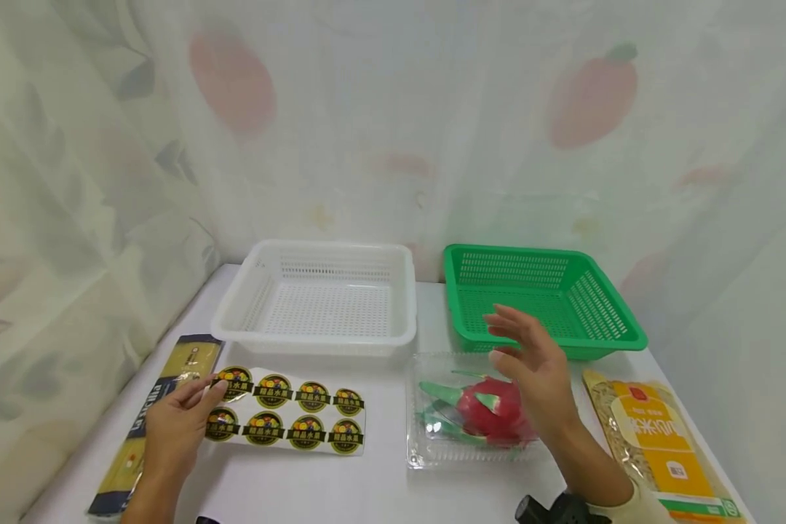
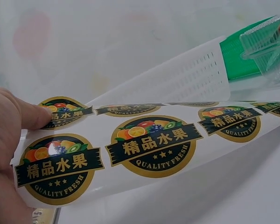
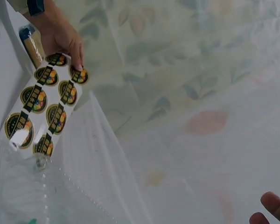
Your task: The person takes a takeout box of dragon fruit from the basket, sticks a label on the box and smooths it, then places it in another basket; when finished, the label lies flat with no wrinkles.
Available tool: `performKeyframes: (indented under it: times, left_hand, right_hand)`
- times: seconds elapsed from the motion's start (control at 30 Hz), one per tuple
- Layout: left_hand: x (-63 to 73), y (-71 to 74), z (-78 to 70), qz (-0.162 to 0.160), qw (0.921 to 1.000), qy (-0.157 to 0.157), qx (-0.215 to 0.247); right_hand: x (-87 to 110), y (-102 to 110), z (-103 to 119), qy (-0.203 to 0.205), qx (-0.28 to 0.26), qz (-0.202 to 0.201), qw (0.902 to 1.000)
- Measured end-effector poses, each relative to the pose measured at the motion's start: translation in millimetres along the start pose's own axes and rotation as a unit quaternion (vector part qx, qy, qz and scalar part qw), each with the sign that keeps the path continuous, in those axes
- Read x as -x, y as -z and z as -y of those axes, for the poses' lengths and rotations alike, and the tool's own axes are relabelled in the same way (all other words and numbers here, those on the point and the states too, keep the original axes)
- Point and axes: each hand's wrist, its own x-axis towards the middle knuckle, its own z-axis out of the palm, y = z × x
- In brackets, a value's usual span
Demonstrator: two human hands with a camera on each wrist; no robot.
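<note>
In the head view, the left hand (image 1: pixel 177 428) pinches the left end of a sticker sheet (image 1: pixel 287 411), thumb on top, forearm reaching up from the lower left. The sheet is above the left-front part of the white bench (image 1: pixel 340 495), before the white basket (image 1: pixel 314 340); its long axis runs left to right, the right end slightly lower, two rows of four round labels reading upright to the person. The right hand (image 1: pixel 538 367) holds nothing: it is raised over a clear box (image 1: pixel 426 458) with a dragon fruit (image 1: pixel 487 415) inside, palm turned leftward, fingers loosely bent and apart. Only this view shows the whole green basket (image 1: pixel 602 345) behind the box and the orange packet (image 1: pixel 661 437) at right; a yellow and navy packet (image 1: pixel 193 360) lies beside the left hand. The left wrist view brings out what the head view leaves too small: "QUALITY FRESH" and three stars on the labels, the thumb pressing over an upper label, and a bend along the sheet. The right wrist view catches the left hand from the opposite side, the sheet slanting from its fingers toward the box, while fingertips of the right hand show at the lower right edge, touching nothing.
</note>
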Motion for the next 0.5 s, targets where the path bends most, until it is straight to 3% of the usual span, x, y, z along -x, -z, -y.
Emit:
performKeyframes:
  times: [0.17,0.27,0.4,0.5]
  left_hand:
    - [1.2,1.2,-3.0,0.01,0.9999,0.011,-0.005]
    - [-7.2,0.4,11.6,0.011,0.9999,0.005,0.01]
    - [-28.2,0.0,51.0,0.011,0.9993,-0.026,0.026]
    - [-31.0,0.9,57.7,0.009,0.9993,-0.029,0.022]
  right_hand:
    - [-15.7,-23.4,7.6,0.008,-0.027,0.05,0.9983]
    - [-24.7,-37.3,10.1,0.004,-0.036,0.072,0.9968]
    - [-35.0,-56.0,11.6,0.003,-0.048,0.087,0.995]
    - [-41.3,-69.4,11.9,-0.002,-0.055,0.101,0.9934]
